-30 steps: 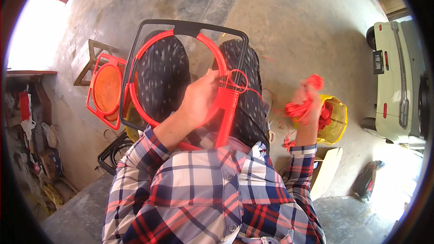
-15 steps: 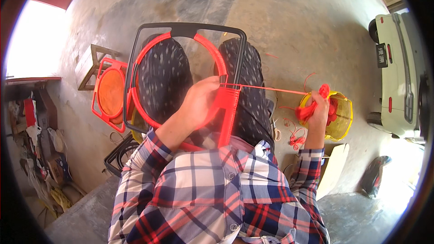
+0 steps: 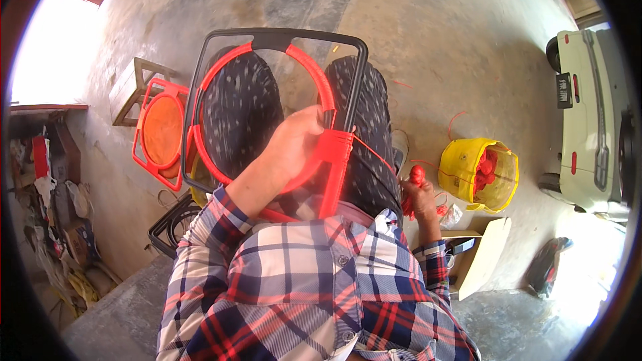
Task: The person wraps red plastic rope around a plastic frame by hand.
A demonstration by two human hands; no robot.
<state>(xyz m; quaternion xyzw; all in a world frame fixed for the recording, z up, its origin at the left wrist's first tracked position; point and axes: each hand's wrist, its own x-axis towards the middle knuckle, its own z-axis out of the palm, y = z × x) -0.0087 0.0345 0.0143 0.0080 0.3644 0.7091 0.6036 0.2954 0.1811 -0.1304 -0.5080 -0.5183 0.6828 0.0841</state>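
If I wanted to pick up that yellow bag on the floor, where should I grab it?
Probably by the top rim of the yellow bag, coming from above. It stands upright on the concrete floor with its mouth open and red bundles inside, so the soft rim is the free edge. No handles can be made out. Lifting it upright should keep the bundles in.

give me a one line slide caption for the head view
Seated person's left hand steadies a red ring in a black frame on the lap while the right hand pulls red cord taut.
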